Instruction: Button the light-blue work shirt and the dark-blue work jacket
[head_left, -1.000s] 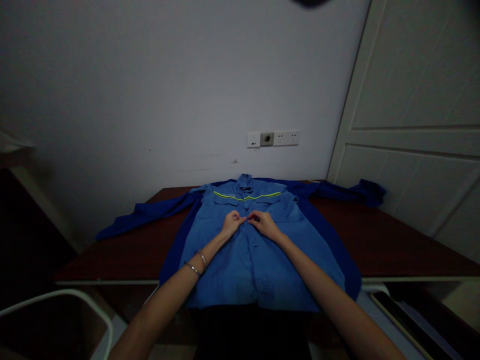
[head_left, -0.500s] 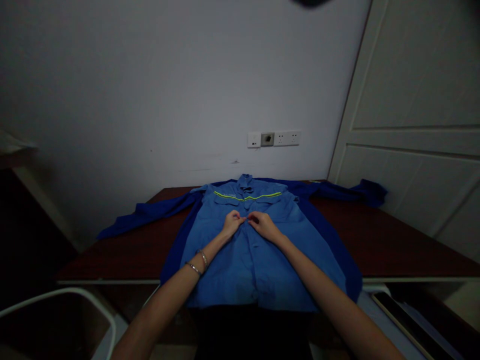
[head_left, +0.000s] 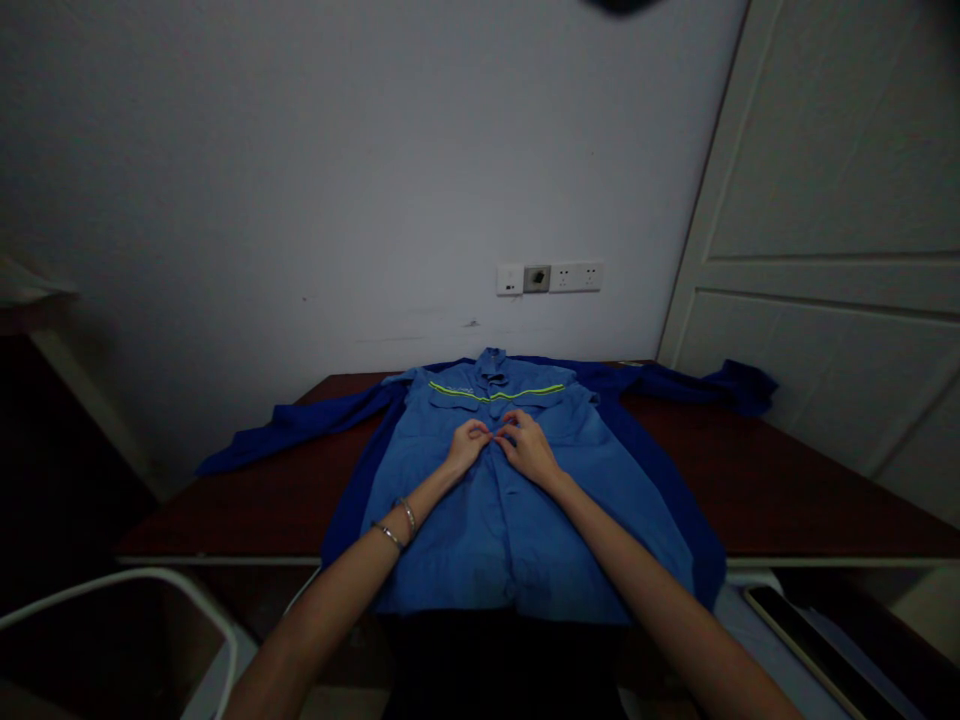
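A blue work jacket (head_left: 442, 540) lies spread front side up, its collar toward the wall and its darker blue sleeves stretched out to both sides. A yellow-green stripe crosses its chest above two pocket flaps. On the front placket, below the stripe, my left hand (head_left: 469, 447) pinches the cloth edge between thumb and finger. My right hand (head_left: 527, 447) meets it from the other side, thumb and forefinger closed on the same placket, other fingers raised. Whatever small part sits between the fingertips is too small to make out. Two bracelets circle my left wrist.
The jacket rests on a dark red-brown table (head_left: 750, 490) against a pale wall. Wall sockets (head_left: 574, 277) sit above the collar. A white panelled door (head_left: 832, 260) stands at the right. Near the front left is a white curved frame (head_left: 172, 580); an open drawer (head_left: 787, 640) is at the lower right.
My right hand's fingers have lifted and spread a little upward, while its thumb and forefinger stay at the placket. The left hand and the jacket are nearly unmoved.
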